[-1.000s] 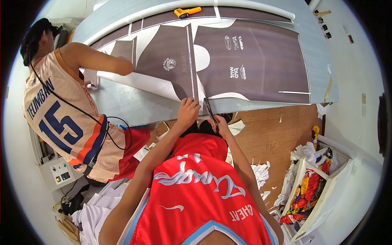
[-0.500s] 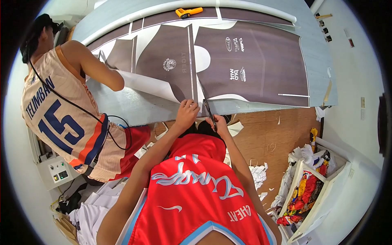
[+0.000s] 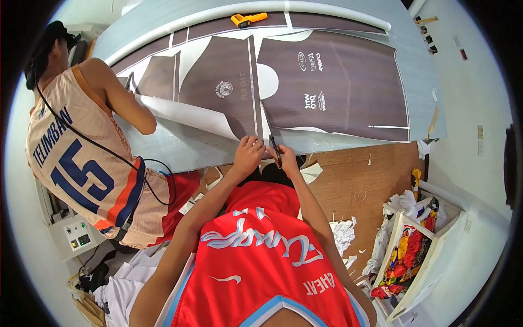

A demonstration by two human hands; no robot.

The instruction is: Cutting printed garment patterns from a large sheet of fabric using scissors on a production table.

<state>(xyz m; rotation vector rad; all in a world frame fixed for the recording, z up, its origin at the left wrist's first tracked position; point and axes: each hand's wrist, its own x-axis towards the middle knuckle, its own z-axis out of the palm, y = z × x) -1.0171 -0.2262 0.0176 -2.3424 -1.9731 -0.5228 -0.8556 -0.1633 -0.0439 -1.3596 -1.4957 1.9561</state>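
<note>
My left hand (image 3: 249, 154) is closed on the near edge of a large printed sheet (image 3: 332, 98), which has dark grey-brown panels and white gaps. The fingers pinch it just beside a pale stripe. Right next to it, my right hand (image 3: 287, 159) grips a pair of dark scissors (image 3: 274, 148), blades pointing away from me at the sheet's near edge. A slit with a white border runs up from the scissors between two dark panels. Left of my left hand, the sheet's edge curls over, showing its white underside (image 3: 188, 115).
The sheet lies on a blue-grey table (image 3: 185, 147). A long white roll (image 3: 338, 11) and a yellow-orange tool (image 3: 249, 20) sit at the far side. A co-worker (image 3: 81, 147) stands close on my left. Paper scraps (image 3: 343, 234) litter the floor near an open bin (image 3: 406, 261) of colourful cloth.
My right hand and the scissors have shifted slightly left, closer to my left hand. The co-worker's arm has moved left, and more of the sheet's curled white underside shows there.
</note>
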